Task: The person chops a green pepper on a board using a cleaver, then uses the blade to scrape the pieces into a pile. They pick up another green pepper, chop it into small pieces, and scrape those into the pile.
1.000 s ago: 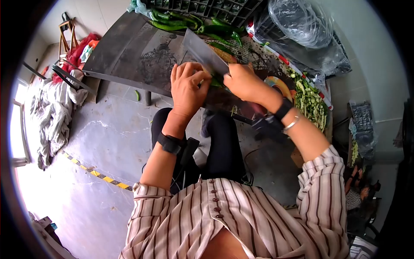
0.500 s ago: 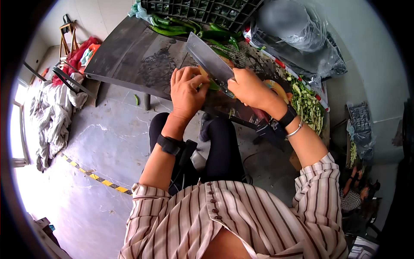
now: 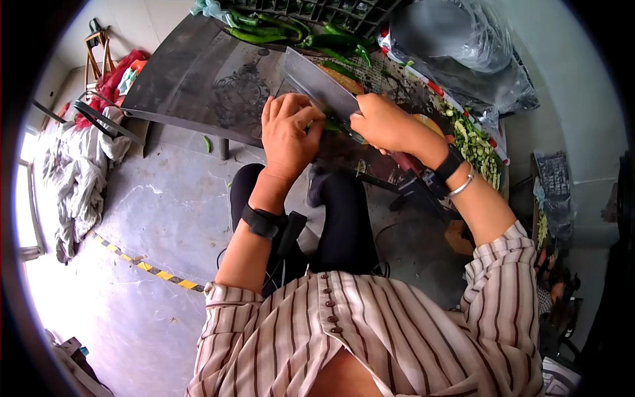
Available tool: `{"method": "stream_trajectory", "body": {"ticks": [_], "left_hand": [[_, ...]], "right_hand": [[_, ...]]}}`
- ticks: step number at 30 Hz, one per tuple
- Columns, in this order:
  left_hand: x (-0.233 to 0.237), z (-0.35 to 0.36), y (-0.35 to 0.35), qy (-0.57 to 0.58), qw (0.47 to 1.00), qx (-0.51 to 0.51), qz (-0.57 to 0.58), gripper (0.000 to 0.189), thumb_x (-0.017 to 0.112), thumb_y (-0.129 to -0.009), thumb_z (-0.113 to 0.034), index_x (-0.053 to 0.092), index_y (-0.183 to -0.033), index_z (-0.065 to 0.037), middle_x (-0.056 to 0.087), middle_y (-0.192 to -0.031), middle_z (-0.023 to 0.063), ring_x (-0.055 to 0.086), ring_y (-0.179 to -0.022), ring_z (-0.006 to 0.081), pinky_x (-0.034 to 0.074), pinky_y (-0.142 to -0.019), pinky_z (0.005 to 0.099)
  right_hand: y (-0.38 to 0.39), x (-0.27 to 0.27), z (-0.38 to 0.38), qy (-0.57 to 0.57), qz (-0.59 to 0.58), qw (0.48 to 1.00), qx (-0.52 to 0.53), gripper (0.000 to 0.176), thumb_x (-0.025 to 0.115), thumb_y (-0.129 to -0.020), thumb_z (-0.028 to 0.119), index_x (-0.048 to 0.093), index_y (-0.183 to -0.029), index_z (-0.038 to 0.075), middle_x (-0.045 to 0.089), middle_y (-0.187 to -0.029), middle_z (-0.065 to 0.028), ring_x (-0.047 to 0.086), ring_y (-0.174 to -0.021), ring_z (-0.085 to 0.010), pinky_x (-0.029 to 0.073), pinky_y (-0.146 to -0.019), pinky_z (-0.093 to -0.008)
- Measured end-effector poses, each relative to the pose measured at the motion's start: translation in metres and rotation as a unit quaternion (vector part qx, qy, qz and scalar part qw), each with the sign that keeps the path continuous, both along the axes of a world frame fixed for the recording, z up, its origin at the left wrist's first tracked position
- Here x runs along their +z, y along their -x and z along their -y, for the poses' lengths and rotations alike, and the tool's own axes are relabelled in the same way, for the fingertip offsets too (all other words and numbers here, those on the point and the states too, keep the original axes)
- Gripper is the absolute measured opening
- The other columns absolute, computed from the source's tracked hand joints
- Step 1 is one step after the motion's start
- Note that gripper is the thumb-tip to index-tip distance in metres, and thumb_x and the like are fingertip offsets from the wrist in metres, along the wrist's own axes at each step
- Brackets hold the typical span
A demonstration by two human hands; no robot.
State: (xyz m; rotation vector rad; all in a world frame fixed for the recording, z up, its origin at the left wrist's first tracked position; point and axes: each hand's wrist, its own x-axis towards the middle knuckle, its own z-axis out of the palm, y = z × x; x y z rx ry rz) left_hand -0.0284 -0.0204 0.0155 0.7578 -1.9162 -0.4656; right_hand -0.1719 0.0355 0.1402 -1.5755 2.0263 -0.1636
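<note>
My right hand [image 3: 387, 129] is closed round the handle of a wide cleaver [image 3: 321, 83], whose blade slants up and to the left over the dark table [image 3: 188, 79]. Close to the blade's left side, my left hand [image 3: 291, 132] has its fingers bent and pressed on a green pepper [image 3: 329, 126], mostly hidden by hand and blade. Whole green peppers [image 3: 261, 33] lie at the table's far edge. A pile of chopped green pieces [image 3: 473, 145] is to the right of my right hand.
A black crate [image 3: 317, 12] stands behind the peppers. Plastic wrapping [image 3: 463, 46] is at the far right. Crumpled cloth [image 3: 79, 165] lies on the floor at left, near a striped floor tape [image 3: 155, 271]. Another person [image 3: 555, 291] is partly visible at lower right.
The view has shifted slightly. My right hand and the cleaver have changed angle a little, and the forearm is farther right. Both hands keep their hold.
</note>
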Motion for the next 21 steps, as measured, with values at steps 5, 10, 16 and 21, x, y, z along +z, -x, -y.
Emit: {"method": "stream_trajectory", "body": {"ticks": [5, 10, 16, 21], "left_hand": [[0.001, 0.004, -0.001, 0.018, 1.000, 0.002, 0.000, 0.009, 0.072, -0.066, -0.012, 0.069, -0.074, -0.013, 0.058, -0.094, -0.0003, 0.052, -0.097, 0.0232, 0.039, -0.092, 0.0373], [0.000, 0.002, 0.000, 0.022, 1.000, 0.019, -0.005, 0.009, 0.073, -0.066, -0.012, 0.069, -0.074, -0.013, 0.058, -0.094, -0.0003, 0.052, -0.098, 0.0231, 0.039, -0.091, 0.0370], [0.002, 0.002, 0.000, 0.022, 1.000, 0.004, -0.008, 0.009, 0.073, -0.066, -0.011, 0.069, -0.074, -0.013, 0.058, -0.093, -0.0002, 0.052, -0.096, 0.0234, 0.040, -0.089, 0.0359], [0.002, 0.001, -0.001, 0.024, 1.000, 0.013, -0.012, 0.011, 0.074, -0.066, -0.010, 0.069, -0.075, -0.012, 0.059, -0.093, -0.0002, 0.052, -0.096, 0.0240, 0.040, -0.088, 0.0364]], "right_hand": [[-0.005, -0.028, 0.010, 0.151, 0.004, 0.988, 0.041, 0.024, 0.049, -0.086, 0.014, 0.050, -0.078, -0.008, 0.055, -0.053, -0.0133, 0.055, -0.039, -0.0197, 0.044, -0.038, -0.0333], [0.016, -0.033, 0.004, 0.141, 0.002, 0.989, -0.049, 0.029, 0.051, -0.079, 0.016, 0.058, -0.086, -0.010, 0.061, -0.077, -0.0316, 0.062, -0.076, -0.0432, 0.050, -0.072, -0.0464], [0.003, -0.011, -0.014, 0.135, -0.034, 0.990, -0.004, 0.028, 0.051, -0.080, 0.018, 0.058, -0.079, -0.009, 0.060, -0.077, -0.0308, 0.062, -0.076, -0.0435, 0.049, -0.071, -0.0464], [0.000, -0.021, -0.017, 0.137, -0.013, 0.990, 0.009, 0.028, 0.053, -0.081, 0.018, 0.056, -0.076, -0.009, 0.059, -0.076, -0.0306, 0.061, -0.075, -0.0441, 0.048, -0.069, -0.0475]]}}
